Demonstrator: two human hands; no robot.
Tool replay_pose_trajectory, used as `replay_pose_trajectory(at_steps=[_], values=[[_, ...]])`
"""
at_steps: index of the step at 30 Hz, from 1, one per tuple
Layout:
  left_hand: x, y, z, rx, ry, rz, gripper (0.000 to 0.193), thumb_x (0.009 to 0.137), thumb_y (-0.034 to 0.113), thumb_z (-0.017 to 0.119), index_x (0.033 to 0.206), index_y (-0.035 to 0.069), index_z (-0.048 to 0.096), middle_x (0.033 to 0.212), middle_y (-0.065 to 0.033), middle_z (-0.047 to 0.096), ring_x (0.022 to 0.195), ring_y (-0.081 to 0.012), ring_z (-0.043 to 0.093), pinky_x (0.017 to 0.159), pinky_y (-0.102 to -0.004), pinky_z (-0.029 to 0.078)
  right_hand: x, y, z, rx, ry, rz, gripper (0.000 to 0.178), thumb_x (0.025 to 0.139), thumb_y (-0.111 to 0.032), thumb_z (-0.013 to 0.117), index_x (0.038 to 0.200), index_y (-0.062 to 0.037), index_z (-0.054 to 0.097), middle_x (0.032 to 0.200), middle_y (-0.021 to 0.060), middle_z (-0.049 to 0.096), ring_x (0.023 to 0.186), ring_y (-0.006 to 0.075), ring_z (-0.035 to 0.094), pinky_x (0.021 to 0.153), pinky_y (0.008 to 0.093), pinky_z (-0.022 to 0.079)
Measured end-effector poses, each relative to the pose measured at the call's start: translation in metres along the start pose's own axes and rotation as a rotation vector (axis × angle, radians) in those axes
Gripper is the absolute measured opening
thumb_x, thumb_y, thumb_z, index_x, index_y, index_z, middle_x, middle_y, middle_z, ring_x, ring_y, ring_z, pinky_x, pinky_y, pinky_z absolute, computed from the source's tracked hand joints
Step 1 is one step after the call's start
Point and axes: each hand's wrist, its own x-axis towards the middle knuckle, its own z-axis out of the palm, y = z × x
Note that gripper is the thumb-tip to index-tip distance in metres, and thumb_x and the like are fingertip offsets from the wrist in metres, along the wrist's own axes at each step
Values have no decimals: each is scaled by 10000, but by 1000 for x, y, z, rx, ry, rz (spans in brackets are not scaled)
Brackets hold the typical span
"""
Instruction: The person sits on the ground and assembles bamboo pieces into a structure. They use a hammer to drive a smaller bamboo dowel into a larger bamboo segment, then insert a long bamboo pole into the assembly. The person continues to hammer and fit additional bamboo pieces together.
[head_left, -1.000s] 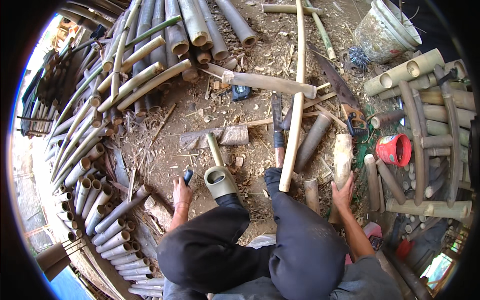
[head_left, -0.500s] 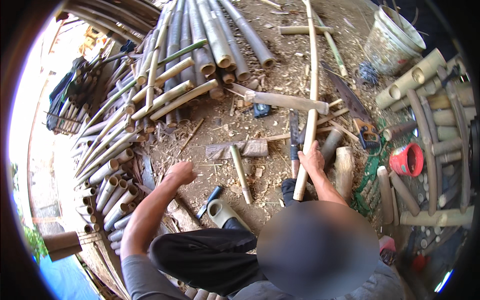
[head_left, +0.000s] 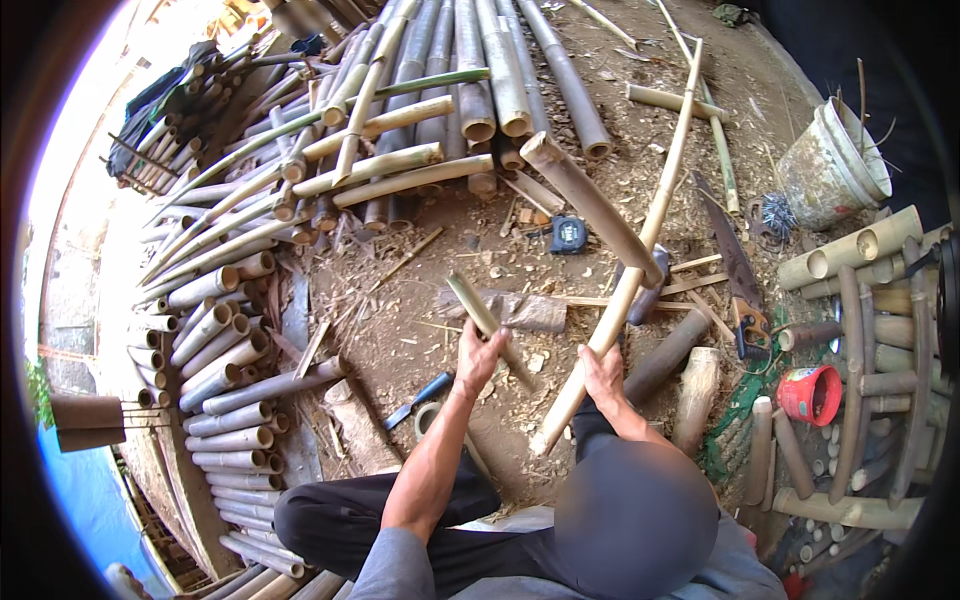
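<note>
My left hand (head_left: 481, 357) is closed around a short greenish-yellow bamboo piece (head_left: 468, 298), lifted and tilted above the ground. My right hand (head_left: 603, 377) grips a long pale bamboo pole (head_left: 640, 262) near its lower end; the pole slants away to the far right. Against that pole, partway up, lies the lower end of a thicker brownish bamboo piece (head_left: 590, 205), slanting up to the left; whether the two are joined I cannot tell. Behind the short piece is a wooden block (head_left: 540, 312) on the ground. A blue-handled knife (head_left: 420, 400) lies left of my left hand.
Bamboo poles (head_left: 410, 70) are stacked at the far left, with cut lengths (head_left: 235, 435) along the left side. A tape measure (head_left: 568, 235), a handsaw (head_left: 738, 275), a dirty white bucket (head_left: 835, 160) and a red pail (head_left: 808, 395) stand or lie about. Wood chips litter the ground.
My left hand has moved right and picked up the short bamboo piece from the ground. My right hand still holds the pole, which now slants more; the brownish piece has swung to a steeper tilt.
</note>
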Motion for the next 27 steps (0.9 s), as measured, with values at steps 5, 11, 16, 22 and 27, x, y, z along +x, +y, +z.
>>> replay_pose_trajectory(at_steps=[5, 11, 16, 22, 27], values=[[8, 49, -3, -303, -171, -215, 483, 931, 148, 684, 1326, 75, 416, 1136, -94, 600, 1032, -246, 641, 773, -435, 639, -21, 12, 6, -161, -128, 56, 567, 866, -379, 720, 1069, 116, 534, 914, 243, 660, 826, 333, 669, 753, 416, 533], [18, 2, 9, -440, -101, -357, 388, 969, 101, 605, 1315, 85, 431, 1029, -89, 602, 828, -238, 684, 697, -414, 637, -32, 50, -10, -40, -543, 183, 570, 900, -312, 697, 1244, 107, 521, 963, 217, 699, 887, 286, 689, 785, 386, 542], [-5, -3, 14, -410, 246, -374, 329, 943, 118, 656, 1219, 42, 492, 978, -99, 624, 807, -219, 694, 635, -381, 642, -43, 5, -31, 291, -597, 229, 629, 982, -311, 574, 1472, 9, 343, 1146, 180, 643, 867, 181, 660, 763, 307, 554], [-46, -27, 18, -740, 99, -526, 317, 919, 92, 668, 1202, 33, 538, 1103, -120, 663, 1033, -265, 669, 867, -440, 577, -34, -26, -32, 651, -659, 241, 453, 1007, -192, 579, 1410, -29, 454, 1141, 121, 645, 915, 161, 662, 802, 300, 569], [-60, -28, 1, -1030, 99, -512, 497, 932, 104, 616, 1361, 19, 380, 1287, -159, 573, 1249, -319, 545, 1127, -494, 398, -34, -32, -30, 522, -577, 35, 360, 959, -68, 615, 1310, -11, 560, 1052, 61, 666, 885, 107, 650, 791, 245, 550]])
